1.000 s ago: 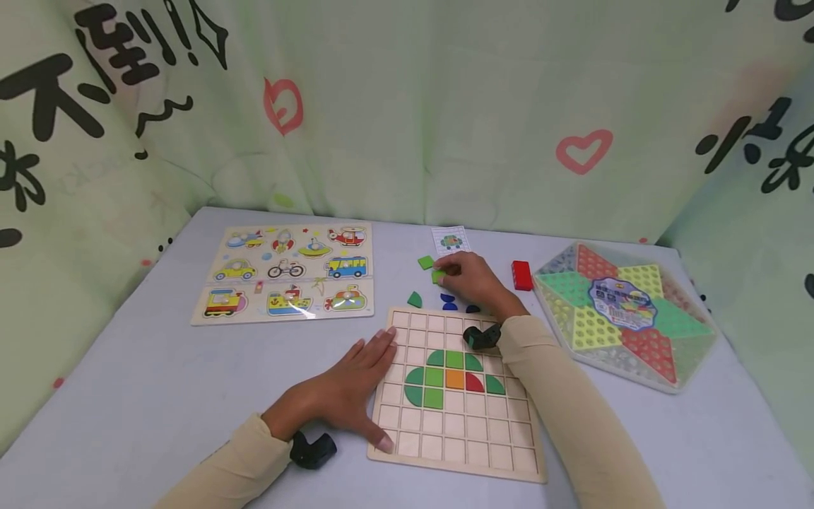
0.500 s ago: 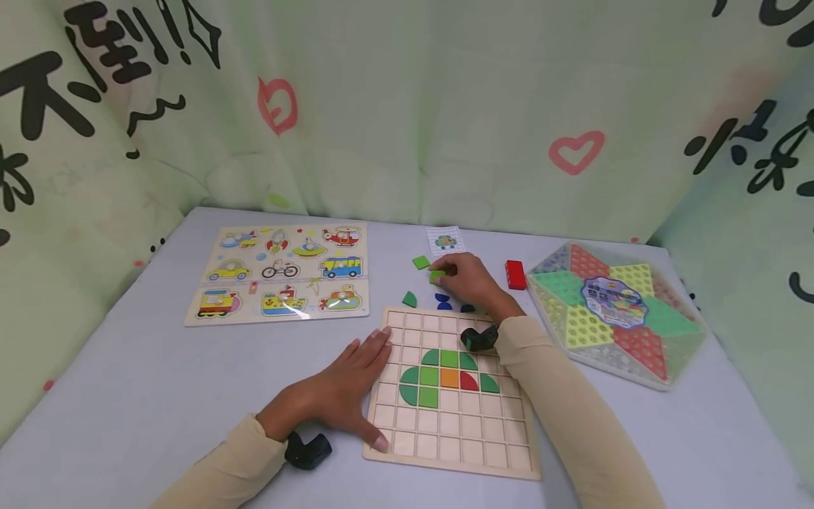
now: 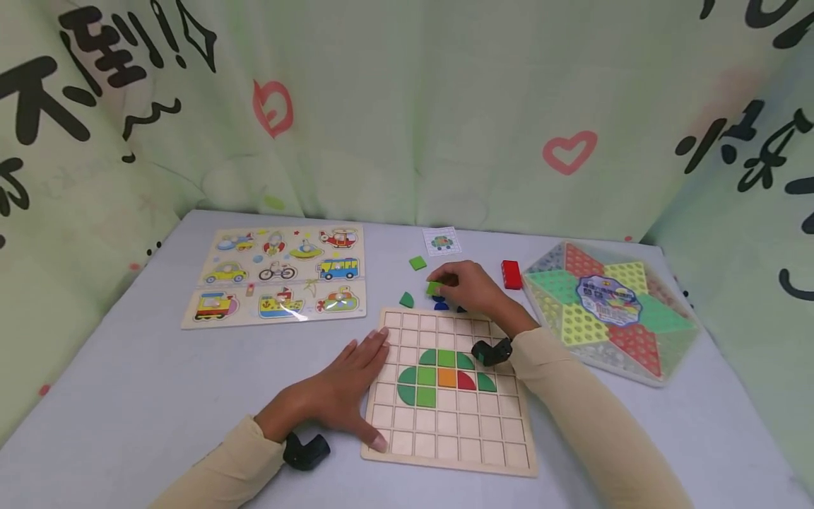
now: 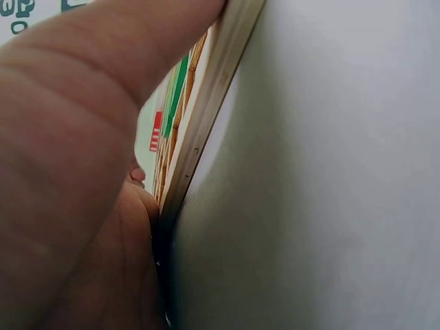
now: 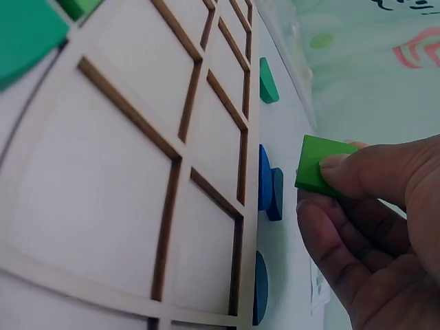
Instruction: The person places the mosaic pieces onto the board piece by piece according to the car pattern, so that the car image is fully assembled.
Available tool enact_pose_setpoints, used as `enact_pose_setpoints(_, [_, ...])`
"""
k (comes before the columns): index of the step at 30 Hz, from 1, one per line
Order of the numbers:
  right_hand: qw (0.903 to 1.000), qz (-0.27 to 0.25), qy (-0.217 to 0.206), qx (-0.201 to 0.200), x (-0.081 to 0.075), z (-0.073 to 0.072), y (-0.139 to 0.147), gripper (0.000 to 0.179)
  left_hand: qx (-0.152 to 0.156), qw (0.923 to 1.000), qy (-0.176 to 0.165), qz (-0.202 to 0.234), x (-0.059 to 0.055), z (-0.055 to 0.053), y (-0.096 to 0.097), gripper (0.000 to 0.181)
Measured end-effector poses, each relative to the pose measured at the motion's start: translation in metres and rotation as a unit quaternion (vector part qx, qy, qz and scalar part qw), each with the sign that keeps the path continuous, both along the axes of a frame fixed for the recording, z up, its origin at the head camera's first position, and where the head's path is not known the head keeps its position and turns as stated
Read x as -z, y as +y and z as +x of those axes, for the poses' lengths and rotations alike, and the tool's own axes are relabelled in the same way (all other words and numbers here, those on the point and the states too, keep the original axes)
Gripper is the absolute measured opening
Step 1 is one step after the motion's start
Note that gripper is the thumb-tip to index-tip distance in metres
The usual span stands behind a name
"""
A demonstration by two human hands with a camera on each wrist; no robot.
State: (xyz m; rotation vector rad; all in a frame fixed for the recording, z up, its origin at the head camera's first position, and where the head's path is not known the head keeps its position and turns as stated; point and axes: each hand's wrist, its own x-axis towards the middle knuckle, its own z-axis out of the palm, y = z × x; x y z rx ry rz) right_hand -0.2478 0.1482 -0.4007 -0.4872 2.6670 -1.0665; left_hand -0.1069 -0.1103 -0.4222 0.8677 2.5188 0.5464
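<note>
My right hand (image 3: pixel 473 288) pinches a light green square tile (image 5: pixel 316 165) between thumb and fingers, above the table just past the far edge of a wooden grid board (image 3: pixel 461 449). With fingers spread, my left hand (image 3: pixel 340 389) rests along the board's left edge, thumb at the near corner. Green tiles, an orange square (image 3: pixel 447 378) and a red quarter-round tile (image 3: pixel 466 380) lie in the board's cells. Beyond the board are blue rounded tiles (image 5: pixel 265 177), partly hidden by the right hand in the head view, and a dark green quarter-round tile (image 3: pixel 406 300).
Another light green square (image 3: pixel 417 263) lies near a small pattern card (image 3: pixel 441 242). A red block (image 3: pixel 511 274) stands right of the hand. A vehicle puzzle board (image 3: pixel 276 276) is at the left, a hexagonal game board (image 3: pixel 610 307) at the right. A curtain hangs behind.
My right hand has lifted the light green square and drawn it back slightly toward the grid board. The left hand stays on the board's edge; the head view has shifted a little.
</note>
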Motion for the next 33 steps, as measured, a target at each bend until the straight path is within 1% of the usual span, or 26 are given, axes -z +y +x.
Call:
enact_pose_setpoints(3, [0.9998, -0.011, 0.0, -0.014, -0.002, 0.006, 0.001, 0.019, 0.003, 1.0, 0.002, 0.007, 0.0, -0.001, -0.001, 0.135])
enact_pose_setpoints(7, [0.9989, -0.026, -0.007, -0.039, -0.001, 0.021, 0.002, 0.02, 0.008, 0.9999, 0.005, 0.008, 0.001, 0.0, -0.001, 0.135])
enact_pose_setpoints(12, [0.9967, -0.043, -0.011, -0.068, -0.005, 0.04, 0.002, 0.019, 0.008, 0.9999, 0.007, 0.0, 0.002, -0.001, -0.001, 0.135])
enact_pose_setpoints(15, [0.9957, -0.052, -0.014, -0.075, -0.006, 0.049, 0.003, 0.019, 0.006, 1.0, 0.005, 0.002, 0.002, -0.002, -0.001, 0.135])
enact_pose_setpoints(18, [0.9952, -0.053, -0.02, -0.079, -0.006, 0.059, 0.004, 0.018, 0.007, 1.0, 0.003, 0.005, 0.002, -0.001, -0.001, 0.134])
enact_pose_setpoints(20, [0.9946, -0.048, -0.024, -0.089, -0.005, 0.068, 0.004, 0.016, 0.007, 0.9999, -0.001, 0.008, 0.002, -0.001, -0.001, 0.133])
enact_pose_setpoints(26, [0.9885, -0.049, -0.033, -0.139, -0.004, 0.093, 0.006, 0.014, 0.007, 1.0, 0.002, 0.002, 0.003, 0.0, -0.002, 0.134])
enact_pose_setpoints(30, [0.9855, -0.057, -0.036, -0.156, -0.002, 0.102, 0.01, 0.012, 0.006, 0.9999, 0.008, 0.0, 0.002, -0.001, -0.002, 0.135])
enact_pose_setpoints(33, [0.9851, -0.05, -0.03, -0.162, -0.002, 0.108, 0.014, 0.011, 0.008, 0.9999, 0.009, -0.005, 0.002, -0.001, 0.0, 0.134])
